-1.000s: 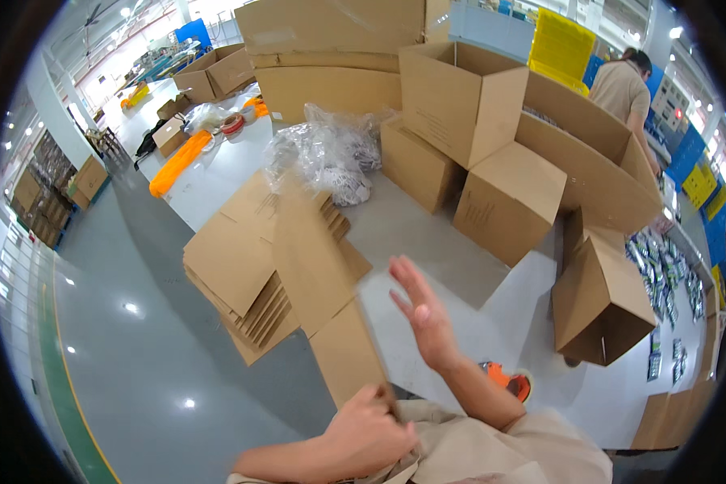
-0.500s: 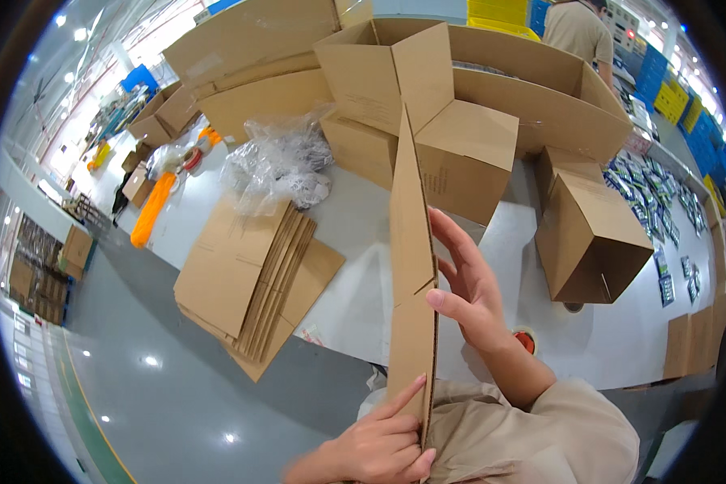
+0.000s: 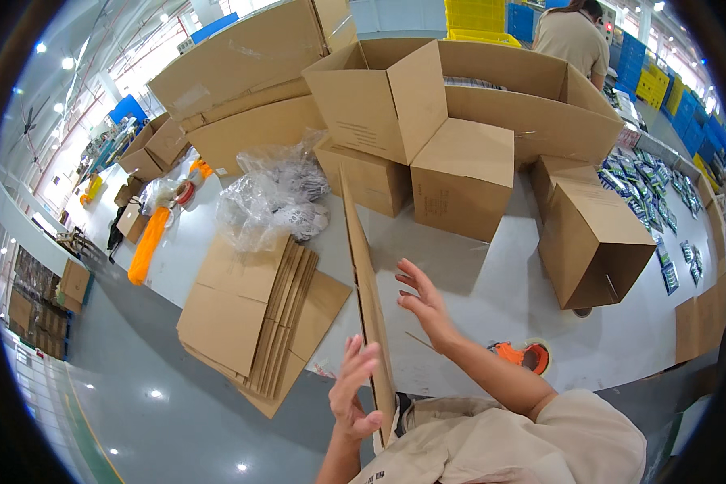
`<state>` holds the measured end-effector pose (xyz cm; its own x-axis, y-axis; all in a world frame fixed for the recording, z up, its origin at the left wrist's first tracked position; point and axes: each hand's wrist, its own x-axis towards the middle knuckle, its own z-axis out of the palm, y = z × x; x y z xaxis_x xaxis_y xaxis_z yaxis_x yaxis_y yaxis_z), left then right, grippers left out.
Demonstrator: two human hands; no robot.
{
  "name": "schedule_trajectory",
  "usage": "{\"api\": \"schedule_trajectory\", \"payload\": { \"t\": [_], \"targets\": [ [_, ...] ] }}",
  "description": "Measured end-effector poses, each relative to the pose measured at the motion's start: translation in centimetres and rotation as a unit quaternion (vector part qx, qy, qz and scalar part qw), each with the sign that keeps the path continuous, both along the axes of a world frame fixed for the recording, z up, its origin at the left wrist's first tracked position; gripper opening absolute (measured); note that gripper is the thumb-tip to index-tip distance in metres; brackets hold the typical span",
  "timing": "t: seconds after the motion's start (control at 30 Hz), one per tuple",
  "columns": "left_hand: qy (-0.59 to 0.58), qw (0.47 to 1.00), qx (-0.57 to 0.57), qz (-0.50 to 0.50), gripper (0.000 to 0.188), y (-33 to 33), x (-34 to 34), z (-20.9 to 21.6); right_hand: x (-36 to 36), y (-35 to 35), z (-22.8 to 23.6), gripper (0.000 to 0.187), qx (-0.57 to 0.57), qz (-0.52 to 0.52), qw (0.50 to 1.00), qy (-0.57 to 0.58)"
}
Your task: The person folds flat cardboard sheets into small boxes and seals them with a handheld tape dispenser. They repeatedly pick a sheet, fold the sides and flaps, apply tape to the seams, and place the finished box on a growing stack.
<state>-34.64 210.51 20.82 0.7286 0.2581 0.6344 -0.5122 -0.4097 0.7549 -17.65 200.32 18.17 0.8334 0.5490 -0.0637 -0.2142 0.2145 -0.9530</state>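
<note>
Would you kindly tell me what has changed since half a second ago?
The upright cardboard sheet has shifted left, toward the cardboard stack. The right hand has let go and is open to its right; the left hand has opened from its hold near the lower end. The stack, boxes and clear plastic stayed put.

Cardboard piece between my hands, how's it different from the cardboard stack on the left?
The cardboard piece stands steeply on edge; the cardboard stack lies in a pile. The piece shows as a narrow strip, while the stack shows a broad top face. The piece looks single; the stack has several layers. Both are brown.
</note>
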Motion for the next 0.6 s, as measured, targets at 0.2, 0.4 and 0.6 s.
{"api": "schedule_trajectory", "payload": {
  "t": [0.2, 0.4, 0.6],
  "targets": [
    [-0.037, 0.998, 0.041, 0.031, 0.059, -1.3, 1.5, -0.8, 4.5, 4.9, 3.2, 0.089, -0.036, -0.04, 0.974, -0.219],
    [-0.05, 0.995, 0.073, 0.049, 0.062, 0.1, 2.2, 0.0, 6.9, 5.6, 4.8, 0.089, -0.014, 0.075, 0.993, -0.086],
    [-0.085, 0.958, 0.166, 0.216, 0.074, 1.8, 1.6, -0.2, 8.2, 3.2, 3.2, 0.089, -0.008, 0.069, 0.995, -0.071]
  ]
}}
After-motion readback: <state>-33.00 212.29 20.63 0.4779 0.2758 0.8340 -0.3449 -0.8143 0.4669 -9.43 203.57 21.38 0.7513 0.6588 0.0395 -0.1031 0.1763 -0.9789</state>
